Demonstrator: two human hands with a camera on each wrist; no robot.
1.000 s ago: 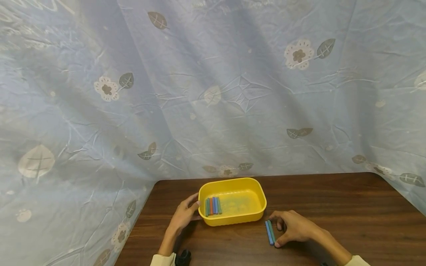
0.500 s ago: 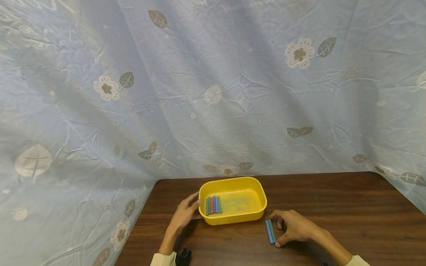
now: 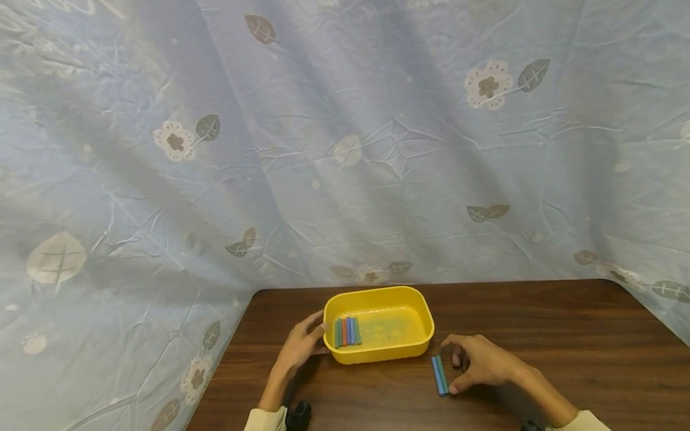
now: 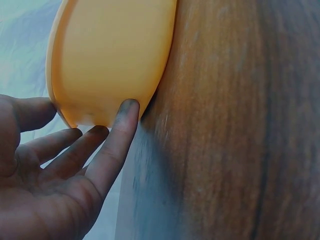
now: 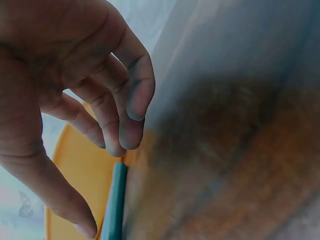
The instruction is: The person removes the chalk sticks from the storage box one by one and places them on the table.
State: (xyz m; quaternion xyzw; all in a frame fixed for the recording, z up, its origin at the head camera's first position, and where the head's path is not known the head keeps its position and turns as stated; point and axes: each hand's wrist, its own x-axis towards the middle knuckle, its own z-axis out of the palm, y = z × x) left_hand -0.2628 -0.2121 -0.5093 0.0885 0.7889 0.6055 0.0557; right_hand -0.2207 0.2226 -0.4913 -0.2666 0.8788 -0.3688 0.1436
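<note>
A yellow plastic box point(image 3: 380, 358) stands on the table, with several coloured chalk sticks point(image 3: 348, 332) lined up at its left end. My left hand point(image 3: 298, 348) rests against that end. In the left wrist view, its straight fingers point(image 4: 116, 142) touch the outer wall, with the thumb at the rim. To the right of the box, a blue chalk stick point(image 3: 439, 377) and a green chalk stick point(image 3: 442, 373) lie side by side on the wood. Just right of the pair is my right hand point(image 3: 482, 362), fingers loosely bent and thumb apart, holding nothing. The right wrist view shows the green stick below its fingertips point(image 5: 142, 102).
The dark wooden table point(image 3: 544, 335) has rounded far corners. Behind it and along the left hangs a pale blue sheet point(image 3: 399, 197) with leaf and flower prints. A dark wrist strap point(image 3: 298, 416) shows at the left cuff.
My right hand has drawn slightly to the right, away from the two chalk sticks, which stay on the table. The left hand stays at the box.
</note>
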